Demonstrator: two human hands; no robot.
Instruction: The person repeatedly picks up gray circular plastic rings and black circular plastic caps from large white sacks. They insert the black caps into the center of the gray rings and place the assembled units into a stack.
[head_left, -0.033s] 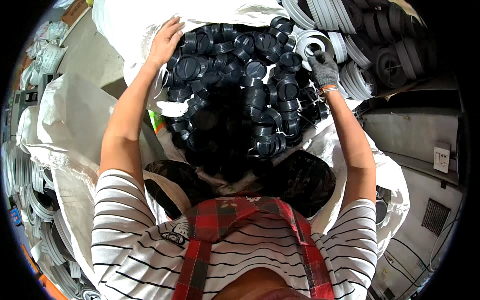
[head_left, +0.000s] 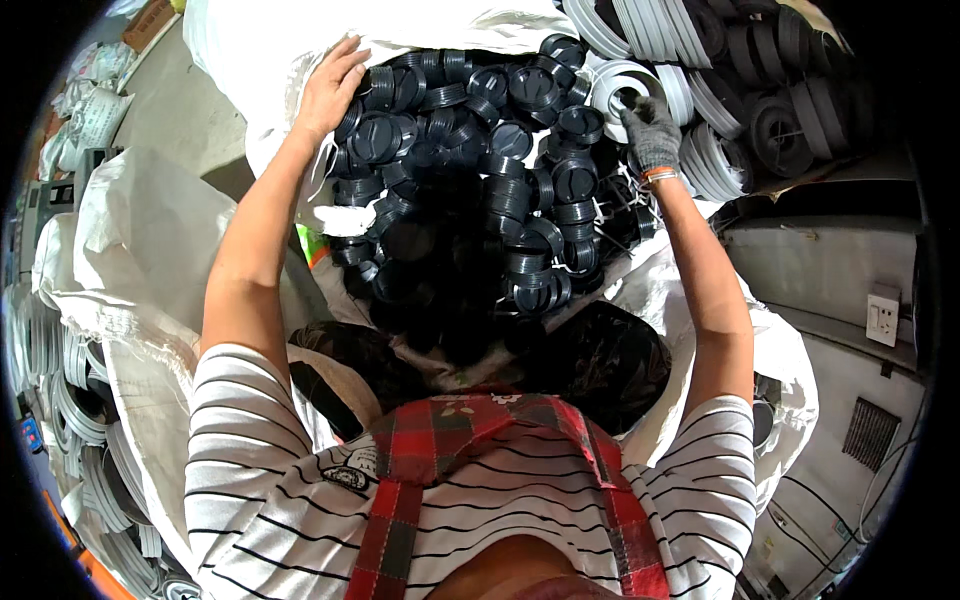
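Far left: grey ring stacks, several, beside a large white woven sack, slack-sided. Left hand, bare: laid on white sheeting just beside the heap, fingers extended and loosely parted. White scrap, one, at the heap's left edge. Black threaded caps, round, many: heaped between the two hands, some face up, some on edge, the nearer ones lost in shadow. White ring, one, broad-rimmed, just past the heap's upper right edge. Right hand, in a grey glove: fingers bent at that ring's opening; from here I cannot tell whether they grip. Orange wristband, one. Black rings, bundled, upper right. Wall socket, white, far right.
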